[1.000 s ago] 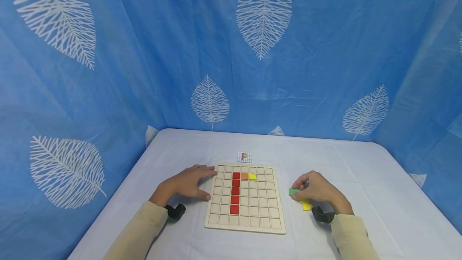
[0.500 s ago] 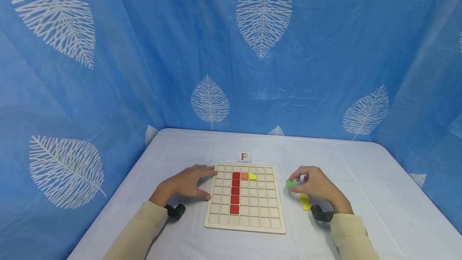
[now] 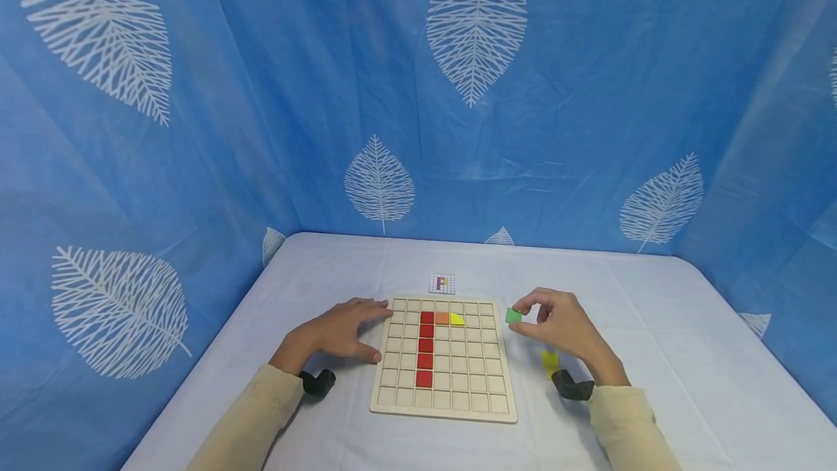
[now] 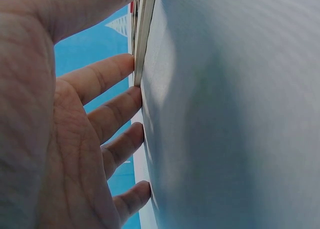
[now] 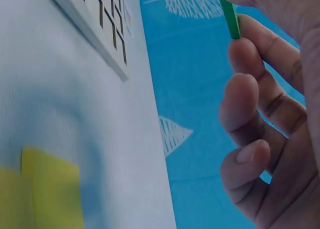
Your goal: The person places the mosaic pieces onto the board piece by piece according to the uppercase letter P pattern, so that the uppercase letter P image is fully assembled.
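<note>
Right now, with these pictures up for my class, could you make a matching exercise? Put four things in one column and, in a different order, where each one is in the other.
Things
1. green tile
2. orange tile
3. red tiles
4. small printed card

Places
A. in a straight line of five on the wooden board
B. on the white table, just beyond the board's far edge
C. pinched in the right hand
D. on the board, between a red tile and a yellow piece

Right pairs: 1-C, 2-D, 3-A, 4-B
</note>
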Tool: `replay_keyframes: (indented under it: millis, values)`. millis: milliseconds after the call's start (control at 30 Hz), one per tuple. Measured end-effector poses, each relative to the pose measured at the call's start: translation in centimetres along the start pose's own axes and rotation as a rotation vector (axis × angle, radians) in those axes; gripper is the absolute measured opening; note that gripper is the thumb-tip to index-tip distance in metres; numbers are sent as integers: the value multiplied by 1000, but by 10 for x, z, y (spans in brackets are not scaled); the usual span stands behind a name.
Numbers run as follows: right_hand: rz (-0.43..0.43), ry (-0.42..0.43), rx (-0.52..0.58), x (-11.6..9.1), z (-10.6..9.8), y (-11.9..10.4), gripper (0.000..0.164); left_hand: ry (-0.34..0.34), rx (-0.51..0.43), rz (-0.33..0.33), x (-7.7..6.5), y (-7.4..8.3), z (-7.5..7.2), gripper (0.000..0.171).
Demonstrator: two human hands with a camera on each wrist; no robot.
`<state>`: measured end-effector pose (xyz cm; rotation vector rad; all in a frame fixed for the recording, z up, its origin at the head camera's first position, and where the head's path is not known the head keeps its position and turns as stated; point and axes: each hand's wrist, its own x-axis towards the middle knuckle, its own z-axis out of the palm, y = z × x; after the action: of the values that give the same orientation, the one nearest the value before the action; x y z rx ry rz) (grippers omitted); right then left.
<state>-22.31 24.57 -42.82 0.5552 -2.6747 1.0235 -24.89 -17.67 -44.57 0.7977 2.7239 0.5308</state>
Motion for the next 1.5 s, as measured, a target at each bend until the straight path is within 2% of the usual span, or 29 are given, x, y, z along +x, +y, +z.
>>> replay_keyframes:
  millis: [233, 500, 733, 1067, 1333, 1500]
  values:
    - [-86, 34, -49, 4, 9, -5, 21, 4, 5, -3, 4, 1, 2, 82]
    - [-95, 55, -54, 10, 20, -18, 20, 10, 0, -1, 2, 0, 3, 83]
    - [-143, 68, -11, 25, 31, -38, 22, 20, 0, -13, -4, -3, 2, 83]
    - [-116, 2, 59, 30, 54, -58, 19, 6, -16, 4, 0, 0, 1, 82]
    - [-60, -136, 92, 27, 71, -62, 19, 8, -5, 4, 0, -1, 2, 82]
    - [-23, -193, 71, 25, 79, -62, 19, 7, -5, 8, 0, -1, 1, 82]
